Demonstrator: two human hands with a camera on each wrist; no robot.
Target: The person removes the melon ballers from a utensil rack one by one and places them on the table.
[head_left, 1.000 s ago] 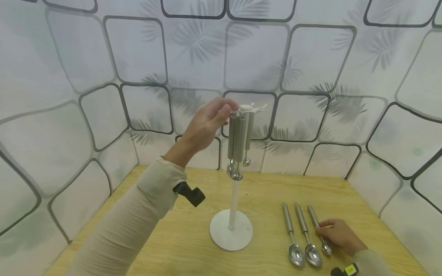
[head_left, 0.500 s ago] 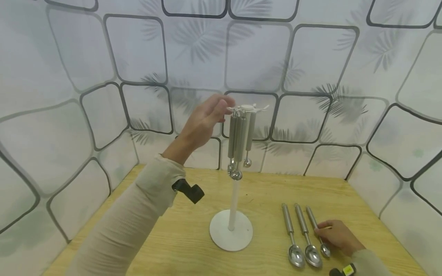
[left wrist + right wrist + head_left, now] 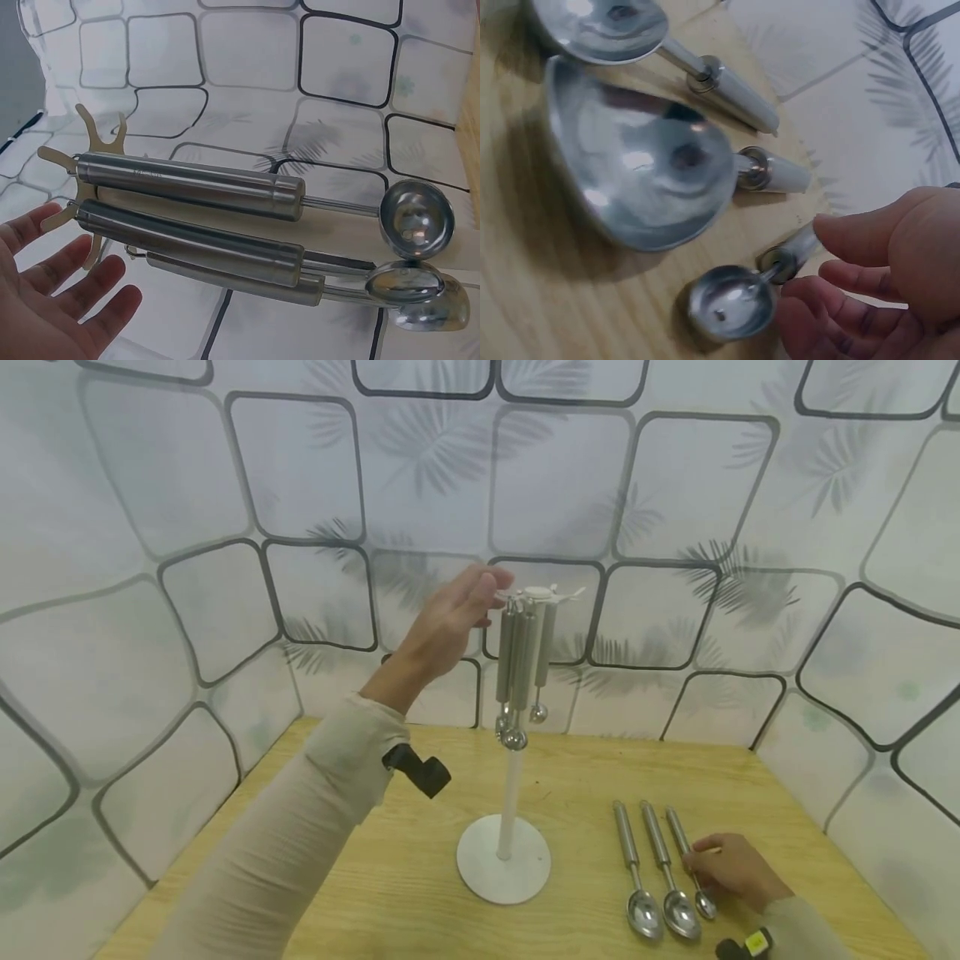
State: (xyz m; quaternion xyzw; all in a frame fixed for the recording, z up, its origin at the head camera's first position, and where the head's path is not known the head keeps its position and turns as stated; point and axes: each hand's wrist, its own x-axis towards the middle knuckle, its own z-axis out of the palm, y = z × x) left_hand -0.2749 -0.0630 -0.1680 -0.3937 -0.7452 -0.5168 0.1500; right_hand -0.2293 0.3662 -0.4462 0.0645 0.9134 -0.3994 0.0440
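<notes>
In the head view my left hand [image 3: 448, 620] is up at the hook ring [image 3: 538, 593] of a white stand, its fingers extended. The left wrist view shows a fingertip right by one hook, with no scoop in the hand. Several steel scoops [image 3: 191, 184] with thick cylindrical handles hang from the hooks by their handle ends, bowls down. My right hand [image 3: 738, 870] lies low at the right, thumb and fingers pinching the handle of a small round scoop [image 3: 733, 304] on the table. Two larger oval scoops [image 3: 643, 914] lie beside it, bowls toward me.
The stand's round white base [image 3: 480, 877] and thin pole [image 3: 507, 810] stand mid-table. The wooden table [image 3: 405, 910] ends against patterned cloth walls [image 3: 555, 485] at the back and sides. A black wrist camera [image 3: 429, 777] sits on the left sleeve.
The small scoop under my right hand has shifted slightly left and toward me. My left fingers have drawn a little off the scoop handle ends, and the hook ring has turned slightly.
</notes>
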